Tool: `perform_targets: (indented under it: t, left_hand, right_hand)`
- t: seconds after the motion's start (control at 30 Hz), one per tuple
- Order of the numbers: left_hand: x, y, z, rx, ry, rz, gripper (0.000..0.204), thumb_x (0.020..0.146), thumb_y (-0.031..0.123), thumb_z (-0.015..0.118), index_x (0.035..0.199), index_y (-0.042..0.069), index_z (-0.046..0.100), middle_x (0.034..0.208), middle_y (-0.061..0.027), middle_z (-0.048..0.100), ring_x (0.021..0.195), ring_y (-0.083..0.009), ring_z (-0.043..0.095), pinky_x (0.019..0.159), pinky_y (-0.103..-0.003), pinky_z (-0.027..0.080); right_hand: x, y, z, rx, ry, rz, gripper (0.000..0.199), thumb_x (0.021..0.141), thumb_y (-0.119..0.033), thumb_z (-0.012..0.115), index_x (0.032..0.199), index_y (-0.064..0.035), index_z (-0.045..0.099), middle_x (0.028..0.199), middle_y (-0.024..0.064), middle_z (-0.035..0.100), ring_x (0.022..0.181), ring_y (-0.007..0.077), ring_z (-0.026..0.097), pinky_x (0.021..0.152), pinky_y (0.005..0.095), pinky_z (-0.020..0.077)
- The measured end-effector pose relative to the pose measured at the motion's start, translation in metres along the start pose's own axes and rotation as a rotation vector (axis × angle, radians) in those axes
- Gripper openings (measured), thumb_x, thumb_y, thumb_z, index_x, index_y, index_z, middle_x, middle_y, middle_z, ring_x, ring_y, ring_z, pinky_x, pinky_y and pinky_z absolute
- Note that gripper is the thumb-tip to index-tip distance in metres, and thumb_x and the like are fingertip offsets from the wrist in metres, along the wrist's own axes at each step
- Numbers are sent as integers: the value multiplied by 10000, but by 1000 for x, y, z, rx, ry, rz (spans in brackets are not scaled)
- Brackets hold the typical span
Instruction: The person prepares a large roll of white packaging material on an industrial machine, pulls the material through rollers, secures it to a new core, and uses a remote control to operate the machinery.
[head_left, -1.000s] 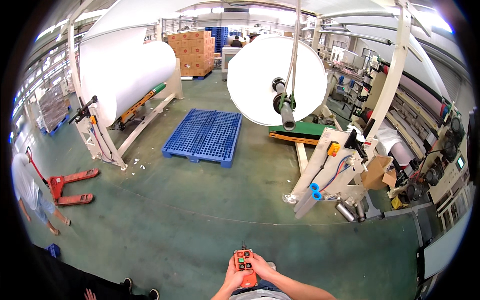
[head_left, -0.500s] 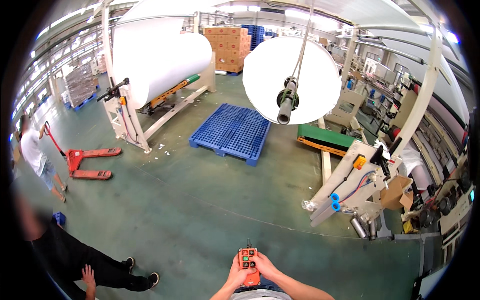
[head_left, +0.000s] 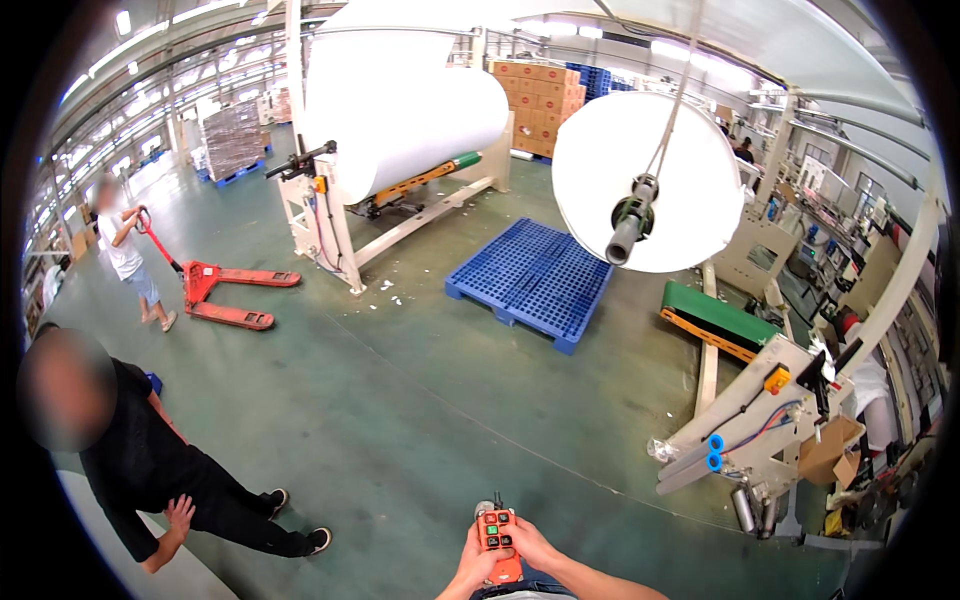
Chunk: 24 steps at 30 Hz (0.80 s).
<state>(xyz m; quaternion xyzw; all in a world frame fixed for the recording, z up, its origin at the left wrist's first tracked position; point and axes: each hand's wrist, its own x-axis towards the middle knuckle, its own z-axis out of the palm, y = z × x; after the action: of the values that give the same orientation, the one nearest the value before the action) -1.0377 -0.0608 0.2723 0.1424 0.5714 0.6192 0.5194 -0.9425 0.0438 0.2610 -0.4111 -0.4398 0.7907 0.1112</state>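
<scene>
An orange crane remote control (head_left: 497, 543) with several push buttons and a short black antenna is held in front of my body. My left hand (head_left: 474, 556) wraps its left side, the thumb lying over the lower buttons. Around its right side curls my right hand (head_left: 529, 545), with the thumb at the right-hand buttons. Ahead, a large white roll (head_left: 645, 150) hangs from a strap looped over its core shaft (head_left: 627, 232). Beneath and left of it, a blue plastic pallet (head_left: 530, 275) lies on the floor.
Another white roll (head_left: 420, 130) sits in a machine frame at the left. A person in black (head_left: 150, 450) stands near left; another (head_left: 122, 245) grips a red pallet jack (head_left: 215, 290). A green-topped stand (head_left: 720, 315), blue-ended tubes (head_left: 690, 465) and a cardboard box (head_left: 832, 450) are at right.
My view has turned left, so the scene sits further right and more of the person in black shows. Both hands stay on the remote control.
</scene>
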Motion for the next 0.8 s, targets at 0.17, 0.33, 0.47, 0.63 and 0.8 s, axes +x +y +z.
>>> perform_targets:
  t: [0.17, 0.33, 0.47, 0.63, 0.8]
  left_hand:
    - [42, 20, -17, -58, 55, 15, 924, 718, -94, 768, 1507, 16, 299, 1249, -124, 607, 1097, -226, 660, 938, -376, 570]
    - [91, 59, -37, -42, 132, 14, 926, 721, -93, 755, 1514, 16, 289, 1254, -131, 606, 1114, -234, 655, 947, -389, 564]
    - [135, 102, -48, 9, 154, 34, 935, 720, -90, 751, 1521, 15, 281, 1267, -138, 602, 1128, -241, 650, 955, -393, 559]
    - [193, 125, -54, 9, 121, 97, 936, 719, -91, 749, 1520, 15, 277, 1286, -139, 593, 1133, -244, 647, 959, -388, 557]
    - [232, 143, -42, -7, 56, 83, 940, 718, -103, 752, 1516, 19, 272, 1277, -130, 594, 1133, -241, 649, 965, -388, 555]
  right_hand:
    - [48, -30, 15, -29, -68, 6, 312, 987, -110, 494, 1258, 13, 588, 1098, 82, 664, 968, 153, 641, 877, 319, 532]
    - [109, -77, 41, -53, -148, 16, 302, 987, -116, 498, 1243, 10, 594, 1087, 77, 663, 964, 152, 639, 874, 314, 527]
    - [148, -118, 58, -7, -149, 22, 306, 982, -114, 497, 1243, 14, 593, 1091, 74, 661, 970, 150, 636, 873, 314, 525]
    - [205, -145, 55, -48, -166, -75, 302, 974, -109, 497, 1233, 11, 598, 1088, 69, 659, 973, 144, 629, 868, 310, 523]
    - [223, -175, 43, 10, -96, -67, 300, 970, -109, 505, 1230, 7, 601, 1089, 67, 657, 971, 144, 627, 866, 307, 521]
